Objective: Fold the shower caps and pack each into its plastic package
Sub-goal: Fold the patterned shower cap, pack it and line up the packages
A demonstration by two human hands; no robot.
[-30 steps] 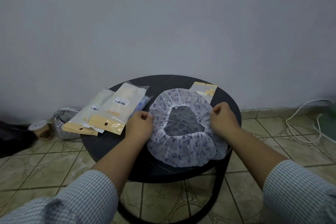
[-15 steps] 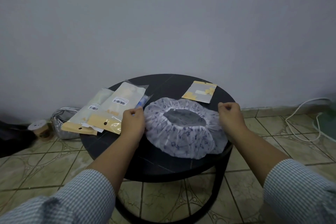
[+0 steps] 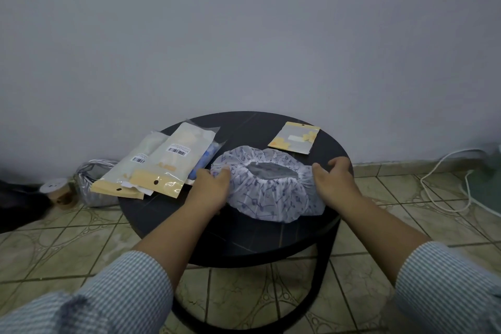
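Note:
A white shower cap (image 3: 267,192) with a blue print lies opening-up on the round black table (image 3: 244,241). My left hand (image 3: 210,188) grips its left rim, fingers curled over the elastic edge. At the opposite side, my right hand (image 3: 334,182) holds the right rim. A small empty package (image 3: 294,137) with yellow flowers rests flat behind the cap. Two long filled packages (image 3: 162,160) with yellow headers and barcodes lie at the table's left, with a blue item (image 3: 206,160) partly under them.
The table stands close to a grey wall on a tiled floor. To the left on the floor sit a silver bag (image 3: 93,182) and a tape roll (image 3: 58,192). A white cable (image 3: 444,179) loops on the floor at the right.
The cap has come down from a raised, tilted pose to lie flatter on the table. Both hands moved apart with its rim and lower.

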